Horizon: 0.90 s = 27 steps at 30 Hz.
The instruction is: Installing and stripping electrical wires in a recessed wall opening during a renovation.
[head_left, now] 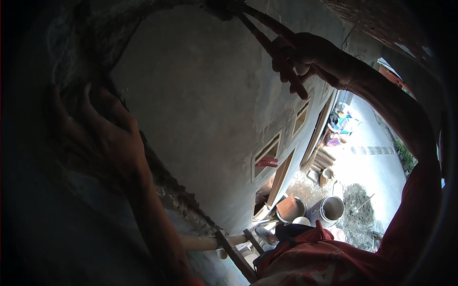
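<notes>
Pliers' (260, 29) tip lost in dark rubble up top, left hand (102, 131) murky in shadow.
</notes>
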Motion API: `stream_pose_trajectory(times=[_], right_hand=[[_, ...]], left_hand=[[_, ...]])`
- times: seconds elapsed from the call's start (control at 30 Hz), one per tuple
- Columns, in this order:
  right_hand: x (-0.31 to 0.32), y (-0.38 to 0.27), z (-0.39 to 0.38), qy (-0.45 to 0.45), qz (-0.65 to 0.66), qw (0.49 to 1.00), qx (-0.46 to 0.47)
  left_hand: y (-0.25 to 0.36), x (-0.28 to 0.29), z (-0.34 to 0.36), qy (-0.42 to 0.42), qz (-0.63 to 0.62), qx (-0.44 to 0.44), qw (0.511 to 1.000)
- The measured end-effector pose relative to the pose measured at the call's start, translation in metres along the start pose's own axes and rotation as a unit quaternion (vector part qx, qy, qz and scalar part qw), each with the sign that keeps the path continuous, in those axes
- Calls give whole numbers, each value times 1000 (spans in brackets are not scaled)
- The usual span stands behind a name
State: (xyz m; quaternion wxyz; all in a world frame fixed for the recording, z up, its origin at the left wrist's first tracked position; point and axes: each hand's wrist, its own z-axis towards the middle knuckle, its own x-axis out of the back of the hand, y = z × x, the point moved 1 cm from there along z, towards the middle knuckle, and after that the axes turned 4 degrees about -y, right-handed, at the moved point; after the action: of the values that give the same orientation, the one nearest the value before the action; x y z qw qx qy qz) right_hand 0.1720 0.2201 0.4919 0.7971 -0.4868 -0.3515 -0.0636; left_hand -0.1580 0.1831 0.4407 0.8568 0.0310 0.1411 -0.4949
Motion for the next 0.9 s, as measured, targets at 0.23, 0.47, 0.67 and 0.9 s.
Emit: stream_pose_trajectory(times=[0.23, 0.47, 0.67, 0.9], right_hand=[[-1, 16, 10, 6, 16, 1000, -14], [0, 31, 13, 7, 23, 1000, 12], [-3, 36, 17, 6, 60, 998, 30], [-7, 42, 18, 24, 71, 994, 81]], left_hand=[[18, -5, -9, -44, -79, 79, 993], [19, -7, -8, -30, -85, 67, 994], [19, -11, -9, -28, -77, 62, 995], [20, -7, -5, -20, -111, 79, 990]])
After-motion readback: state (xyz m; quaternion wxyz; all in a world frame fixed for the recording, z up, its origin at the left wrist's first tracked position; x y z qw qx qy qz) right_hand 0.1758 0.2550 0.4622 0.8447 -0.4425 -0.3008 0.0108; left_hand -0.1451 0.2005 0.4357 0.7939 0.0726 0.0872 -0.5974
